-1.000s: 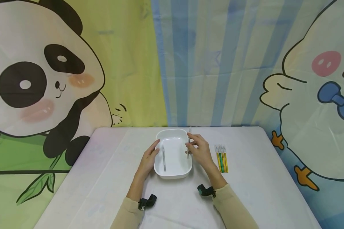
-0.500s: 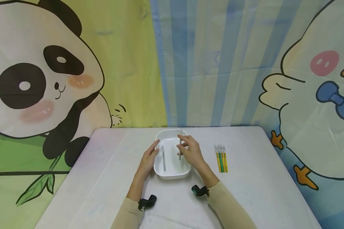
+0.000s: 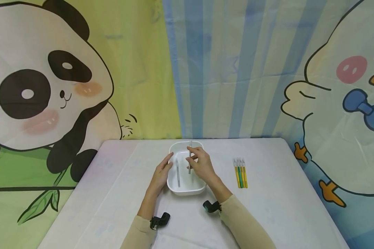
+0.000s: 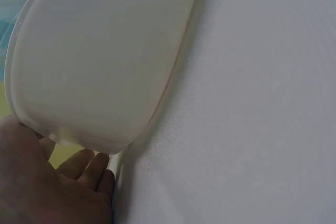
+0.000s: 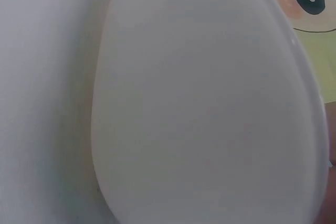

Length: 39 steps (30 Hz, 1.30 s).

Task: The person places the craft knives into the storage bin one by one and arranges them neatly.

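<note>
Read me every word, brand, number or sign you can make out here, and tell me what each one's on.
No readable text in any view.
White tray: no lettering visible.
Yellow and green sticks: too small to tell.
Thin grey stick in the right hand: too small to tell.
Backdrop: cartoon drawings, no legible words.
</note>
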### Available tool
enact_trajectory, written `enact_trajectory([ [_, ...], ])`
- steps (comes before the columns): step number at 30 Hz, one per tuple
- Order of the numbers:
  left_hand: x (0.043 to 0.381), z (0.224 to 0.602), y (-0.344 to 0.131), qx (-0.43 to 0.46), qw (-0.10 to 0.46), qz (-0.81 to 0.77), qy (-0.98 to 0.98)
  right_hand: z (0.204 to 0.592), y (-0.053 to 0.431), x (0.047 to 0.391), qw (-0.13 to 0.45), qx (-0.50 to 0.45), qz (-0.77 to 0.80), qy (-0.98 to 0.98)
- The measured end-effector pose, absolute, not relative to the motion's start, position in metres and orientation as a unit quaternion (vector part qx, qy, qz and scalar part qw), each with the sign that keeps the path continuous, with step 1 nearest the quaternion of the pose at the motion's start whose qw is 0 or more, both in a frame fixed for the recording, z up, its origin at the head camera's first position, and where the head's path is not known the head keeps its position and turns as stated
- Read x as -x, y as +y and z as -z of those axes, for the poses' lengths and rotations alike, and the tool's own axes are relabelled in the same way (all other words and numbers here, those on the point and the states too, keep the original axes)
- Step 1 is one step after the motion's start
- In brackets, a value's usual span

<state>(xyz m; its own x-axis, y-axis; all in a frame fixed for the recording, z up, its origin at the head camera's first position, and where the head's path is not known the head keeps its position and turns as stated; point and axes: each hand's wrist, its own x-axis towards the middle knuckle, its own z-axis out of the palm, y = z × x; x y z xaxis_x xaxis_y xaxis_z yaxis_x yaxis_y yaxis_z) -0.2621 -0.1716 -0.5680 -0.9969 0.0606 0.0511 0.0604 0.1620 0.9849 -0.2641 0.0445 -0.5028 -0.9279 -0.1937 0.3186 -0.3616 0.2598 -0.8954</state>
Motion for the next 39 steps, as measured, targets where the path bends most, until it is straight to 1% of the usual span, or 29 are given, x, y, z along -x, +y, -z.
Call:
enact_trajectory([
  [9,0.262,0.57,-0.172,-0.047,-0.002,-0.65,0.758,0.505,0.028,0.269,0.085,-0.19,-0.549,-0.809],
  [17,0.264,0.569,-0.172,-0.046,-0.004,-0.65,0.759,0.512,0.02,0.272,0.062,-0.181,-0.529,-0.827],
  [22,0.263,0.569,-0.172,-0.042,-0.004,-0.649,0.76,0.516,0.021,0.272,0.059,-0.182,-0.509,-0.839],
  [39,0.262,0.567,-0.171,-0.05,-0.003,-0.651,0.757,0.521,0.022,0.27,0.015,-0.186,-0.474,-0.86],
])
